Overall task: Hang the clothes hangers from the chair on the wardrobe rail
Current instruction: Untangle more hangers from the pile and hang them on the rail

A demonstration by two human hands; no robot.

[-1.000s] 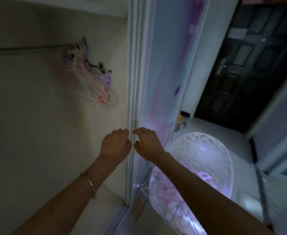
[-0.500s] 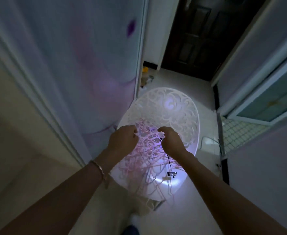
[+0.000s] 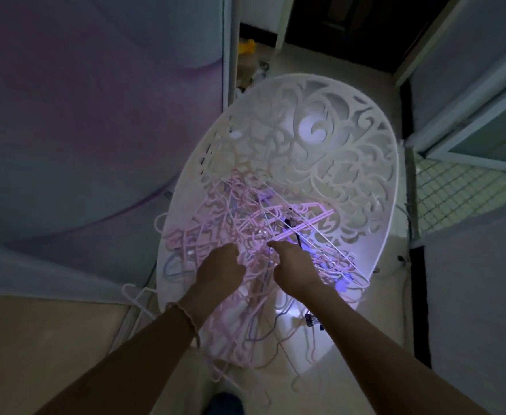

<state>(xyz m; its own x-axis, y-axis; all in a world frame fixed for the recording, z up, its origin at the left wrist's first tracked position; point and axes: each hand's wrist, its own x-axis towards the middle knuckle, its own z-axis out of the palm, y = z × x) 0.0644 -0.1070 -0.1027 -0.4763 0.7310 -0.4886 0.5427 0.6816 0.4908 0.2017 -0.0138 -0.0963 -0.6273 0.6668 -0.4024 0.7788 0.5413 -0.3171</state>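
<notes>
Both hands are down in the tangle of pink clothes hangers heaped on the seat of the white carved chair. The left hand curls its fingers round some hanger wires. The right hand, just beside it, touches the pile with bent fingers, its grip hidden.

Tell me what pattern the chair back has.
The chair back is white with cut-out swirls, seen in the head view.

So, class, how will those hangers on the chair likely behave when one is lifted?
The hangers are thin and interlocked, so lifting one will probably drag others along. They look light and fairly stiff. Several overhang the chair edge, so a tug may spill them.
</notes>
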